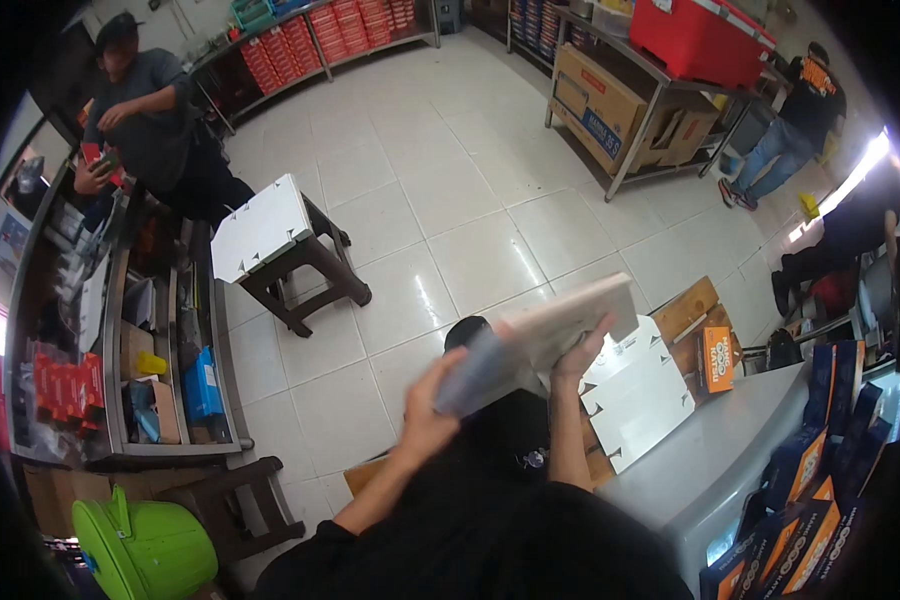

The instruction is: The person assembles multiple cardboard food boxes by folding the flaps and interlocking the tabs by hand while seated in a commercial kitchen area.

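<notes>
The bundle (555,335), pale with a blue-grey end and blurred, is up in front of the person, held between both hands. The left hand (429,408) has its fingers bent around the blue-grey end; blur hides how close together they are. The right hand (580,352) is against the near side, fingers reaching up along it, but I cannot tell how far they are spread. Just beyond the right forearm, white cards (635,395) lie on a wooden bench (686,308), near an orange box (716,360). Blue-and-orange boxes (802,505) are piled at the right. At lower left, a green bin (155,550) has its lid on, its contents hidden. The rack (175,448) above it holds a blue box (203,385), a yellow cup (151,363) and red packets (65,390). A red cooler (698,42) sits on a far table, with a carton (592,105) on the shelf below
</notes>
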A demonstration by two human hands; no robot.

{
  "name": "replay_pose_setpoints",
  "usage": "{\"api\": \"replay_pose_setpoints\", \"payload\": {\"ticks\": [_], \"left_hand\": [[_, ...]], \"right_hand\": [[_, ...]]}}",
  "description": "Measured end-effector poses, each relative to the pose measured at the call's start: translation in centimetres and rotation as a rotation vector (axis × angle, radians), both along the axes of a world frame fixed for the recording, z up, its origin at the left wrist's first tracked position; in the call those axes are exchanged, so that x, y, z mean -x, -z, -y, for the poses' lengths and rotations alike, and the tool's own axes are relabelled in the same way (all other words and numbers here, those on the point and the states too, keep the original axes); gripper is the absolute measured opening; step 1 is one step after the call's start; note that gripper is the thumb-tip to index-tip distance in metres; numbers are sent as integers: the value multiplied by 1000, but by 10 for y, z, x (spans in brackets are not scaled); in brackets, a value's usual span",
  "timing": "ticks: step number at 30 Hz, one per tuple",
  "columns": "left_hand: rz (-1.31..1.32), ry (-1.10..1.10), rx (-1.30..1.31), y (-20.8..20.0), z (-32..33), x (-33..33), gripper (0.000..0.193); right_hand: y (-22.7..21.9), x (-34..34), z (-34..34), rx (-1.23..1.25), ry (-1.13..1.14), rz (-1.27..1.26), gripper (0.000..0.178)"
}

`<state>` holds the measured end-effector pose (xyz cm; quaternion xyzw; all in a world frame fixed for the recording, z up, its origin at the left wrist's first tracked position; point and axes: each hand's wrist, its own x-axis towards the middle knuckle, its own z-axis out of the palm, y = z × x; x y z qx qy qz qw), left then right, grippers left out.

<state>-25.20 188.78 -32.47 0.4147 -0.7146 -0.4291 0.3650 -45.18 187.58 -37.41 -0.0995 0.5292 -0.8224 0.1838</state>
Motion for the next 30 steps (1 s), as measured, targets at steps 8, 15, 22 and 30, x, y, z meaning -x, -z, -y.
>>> {"api": "replay_pose_setpoints", "payload": {"ticks": [8,15,22,30], "left_hand": [[193,-542,397,-14,20,47,27],[379,-441,588,-1,-3,89,53],[132,84,-272,19,75,34,43],[-69,379,-787,72,116,3,36]], "right_hand": [[-28,-33,-12,44,28,-88,63],[-10,17,1,-28,177,-257,59],[-63,37,-19,-592,-279,-298,61],[21,77,-71,-725,-921,-76,62]]}}
